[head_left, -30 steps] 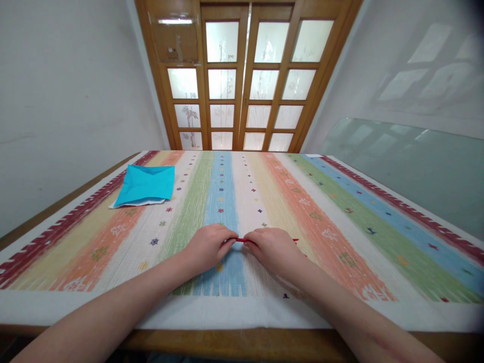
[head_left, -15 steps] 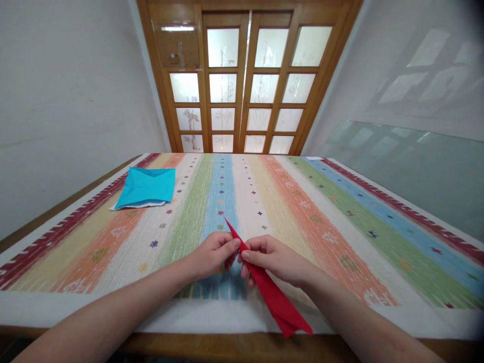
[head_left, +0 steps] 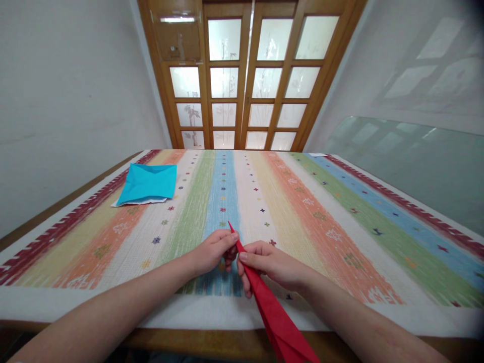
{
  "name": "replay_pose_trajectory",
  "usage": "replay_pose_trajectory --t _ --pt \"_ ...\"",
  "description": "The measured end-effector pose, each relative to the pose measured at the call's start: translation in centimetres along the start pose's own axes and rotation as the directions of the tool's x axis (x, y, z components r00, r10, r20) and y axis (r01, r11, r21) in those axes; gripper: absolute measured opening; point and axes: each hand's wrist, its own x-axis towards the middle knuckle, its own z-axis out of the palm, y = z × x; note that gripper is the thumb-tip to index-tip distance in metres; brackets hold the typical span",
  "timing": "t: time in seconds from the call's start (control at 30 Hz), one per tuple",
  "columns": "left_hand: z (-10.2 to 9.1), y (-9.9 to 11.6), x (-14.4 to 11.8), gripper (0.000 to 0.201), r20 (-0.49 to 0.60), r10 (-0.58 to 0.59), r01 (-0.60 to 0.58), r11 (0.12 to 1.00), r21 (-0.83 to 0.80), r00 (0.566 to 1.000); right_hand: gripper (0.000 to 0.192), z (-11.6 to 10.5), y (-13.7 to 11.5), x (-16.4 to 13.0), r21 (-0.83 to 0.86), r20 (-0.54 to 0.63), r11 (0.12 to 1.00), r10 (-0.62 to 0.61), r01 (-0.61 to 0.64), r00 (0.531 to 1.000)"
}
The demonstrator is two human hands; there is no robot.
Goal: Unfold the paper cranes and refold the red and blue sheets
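Observation:
A long, narrow piece of folded red paper (head_left: pixel 270 305) slants across the near middle of the table, its thin pointed tip directed away from me. My left hand (head_left: pixel 215 252) pinches it close to the tip between thumb and fingers. Just below, my right hand (head_left: pixel 270 263) grips the paper with the thumb on top and the fingers curled underneath. The wide end hangs toward me past the table's front edge and runs out of the picture at the bottom. My fingers hide part of the narrow end.
A stack of blue paper (head_left: pixel 149 182) with white sheets under it lies at the far left of the striped tablecloth (head_left: pixel 298 212). Wooden doors with glass panes (head_left: pixel 227 83) stand behind the table. A glass panel (head_left: pixel 412 161) leans at the right wall.
The red paper's wide end has come nearer to me and lower, now passing the table's edge. Both hands still hold it in nearly the same place. The view has tilted slightly.

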Motion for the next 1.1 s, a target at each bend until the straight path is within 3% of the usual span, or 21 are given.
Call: replay_pose_trajectory --t 0.17,0.43,0.67,0.77,0.93,1.0,1.1 --pt "-0.1 0.5 -0.1 0.052 0.021 0.005 -0.007 0.998 0.07 1.0 0.045 -0.4 0.2 -0.1 0.01 0.056 1.0 0.02 -0.02 0.998" --pt "-0.5 0.2 0.2 0.058 0.024 0.039 -0.044 0.969 0.242 0.999 0.046 0.8 0.3 0.3 -0.006 -0.087 1.0 -0.001 0.0 0.996" --pt "-0.4 1.2 0.1 0.055 -0.067 0.055 -0.034 0.961 0.274 0.996 0.044 0.3 0.3 0.0 -0.017 -0.094 1.0 0.019 -0.021 0.995" --pt "-1.3 2.0 0.3 0.052 -0.117 0.098 -0.073 0.976 0.205 0.988 0.043 -0.1 0.1 -0.2 -0.027 -0.09 1.0 0.01 -0.013 0.996" --pt "-3.5 2.7 0.8 0.047 -0.315 0.208 -0.196 0.978 0.068 0.926 0.043 -0.6 -0.2 -0.3 -0.112 -0.131 0.993 0.022 -0.036 0.991" --pt "-3.4 2.4 0.7 0.051 -0.273 0.185 -0.172 0.983 0.071 0.944 0.044 -0.6 -0.2 -0.2 -0.132 -0.167 0.991 0.014 -0.036 0.986" --pt "-2.1 1.5 0.5 0.06 -0.065 0.057 -0.045 0.982 0.182 0.996 0.044 -0.4 -0.1 0.0 -0.156 -0.188 0.987 0.012 -0.042 0.982"
